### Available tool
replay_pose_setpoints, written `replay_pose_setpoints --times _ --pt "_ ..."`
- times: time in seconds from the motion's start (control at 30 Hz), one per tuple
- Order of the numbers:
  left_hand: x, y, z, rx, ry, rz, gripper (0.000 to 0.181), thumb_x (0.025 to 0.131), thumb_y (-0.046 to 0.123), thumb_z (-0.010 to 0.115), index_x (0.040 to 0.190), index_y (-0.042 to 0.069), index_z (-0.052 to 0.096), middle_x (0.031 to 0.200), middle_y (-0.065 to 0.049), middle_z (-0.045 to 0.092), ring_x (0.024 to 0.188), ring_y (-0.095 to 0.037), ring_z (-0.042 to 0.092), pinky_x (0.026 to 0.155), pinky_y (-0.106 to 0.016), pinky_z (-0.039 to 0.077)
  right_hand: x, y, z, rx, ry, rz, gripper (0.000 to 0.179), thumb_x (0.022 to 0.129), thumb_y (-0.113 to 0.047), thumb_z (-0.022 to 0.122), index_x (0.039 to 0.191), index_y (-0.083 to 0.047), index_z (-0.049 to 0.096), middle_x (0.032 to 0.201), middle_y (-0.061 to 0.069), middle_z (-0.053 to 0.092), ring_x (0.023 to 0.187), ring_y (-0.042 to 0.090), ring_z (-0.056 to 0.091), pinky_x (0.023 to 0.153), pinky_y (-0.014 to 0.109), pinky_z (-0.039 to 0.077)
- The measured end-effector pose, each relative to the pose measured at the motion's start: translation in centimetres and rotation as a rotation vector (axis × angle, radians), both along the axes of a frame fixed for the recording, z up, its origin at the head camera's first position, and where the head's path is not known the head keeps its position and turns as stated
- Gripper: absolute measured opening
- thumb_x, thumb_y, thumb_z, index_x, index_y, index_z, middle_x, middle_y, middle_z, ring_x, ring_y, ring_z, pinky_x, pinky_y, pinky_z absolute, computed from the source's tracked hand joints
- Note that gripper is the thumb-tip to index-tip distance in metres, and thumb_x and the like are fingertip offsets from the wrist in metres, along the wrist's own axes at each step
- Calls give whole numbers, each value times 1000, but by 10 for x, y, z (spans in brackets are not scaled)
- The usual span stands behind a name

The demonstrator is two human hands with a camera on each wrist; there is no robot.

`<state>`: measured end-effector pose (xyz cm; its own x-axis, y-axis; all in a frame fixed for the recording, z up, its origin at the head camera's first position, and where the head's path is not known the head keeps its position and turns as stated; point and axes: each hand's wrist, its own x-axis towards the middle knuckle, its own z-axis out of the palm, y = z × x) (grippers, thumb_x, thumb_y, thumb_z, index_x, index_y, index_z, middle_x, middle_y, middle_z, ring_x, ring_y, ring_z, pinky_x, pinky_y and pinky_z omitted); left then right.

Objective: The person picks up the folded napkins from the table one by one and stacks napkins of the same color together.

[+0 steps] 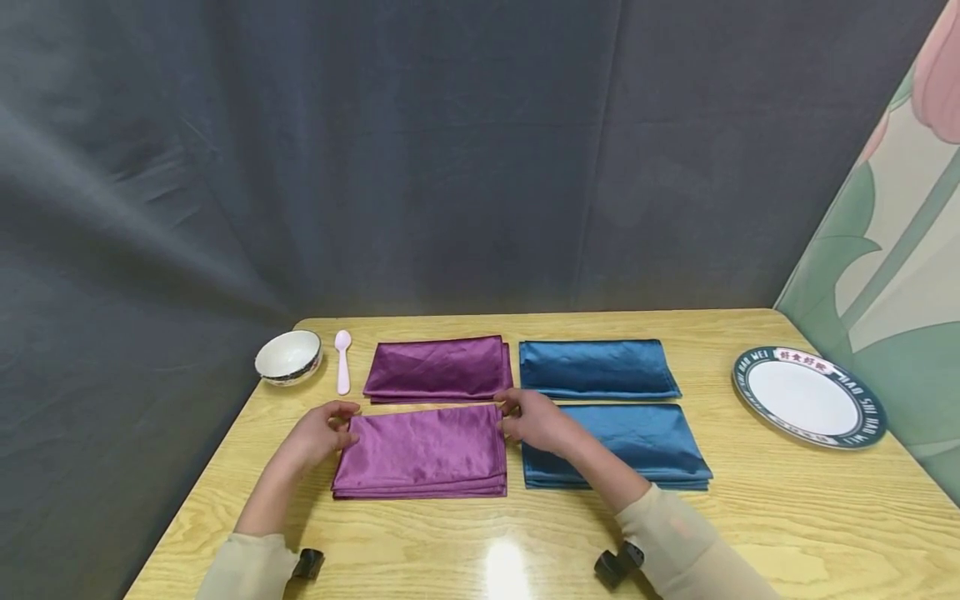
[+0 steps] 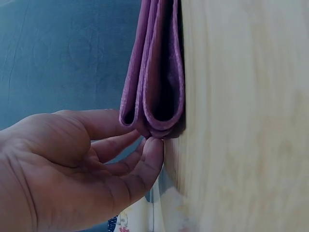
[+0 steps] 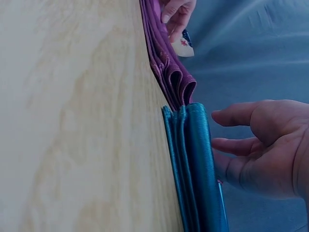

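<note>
Two folded purple satin cloths, two blue ones, one pink spoon. Left hand, right hand flank near purple, fingers apart; forearm blocks blue.

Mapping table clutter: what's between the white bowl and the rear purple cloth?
The pink spoon lies between the bowl and the rear purple cloth, with bare wood on either side, in the head view.

Left sleeve and right sleeve — pale cream, plain, worn to mid-forearm; on each inner side, a small black fitting is seen — compact.
</note>
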<state>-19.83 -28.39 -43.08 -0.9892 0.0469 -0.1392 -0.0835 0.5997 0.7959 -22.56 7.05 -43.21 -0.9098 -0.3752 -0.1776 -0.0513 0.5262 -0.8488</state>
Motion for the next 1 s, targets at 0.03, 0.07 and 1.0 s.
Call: replay_pose_setpoints --times 0.03,0.07,1.0 --pt "0 0 -1 4 -8 5 45 86 -9 70 128 -14 55 121 -27 61 109 -36 57 81 -33 54 0 0 -1 1 -1 -2 45 95 -2 67 138 1 57 112 11 62 82 18 66 71 34 59" --pt "0 0 -1 11 -16 8 46 85 -10 70 128 -14 55 117 -25 62 107 -34 56 80 -31 54 0 -1 -2 9 6 -3 45 94 -3 68 138 1 57 110 11 62 81 17 65 70 34 58" --pt "0 -3 -7 -16 -42 42 10 84 -6 73 93 -9 68 82 -6 58 76 -19 50 67 -30 44 3 -6 -8 152 161 35 21 84 -2 81 100 -8 69 87 1 60 80 17 54 71 34 51"
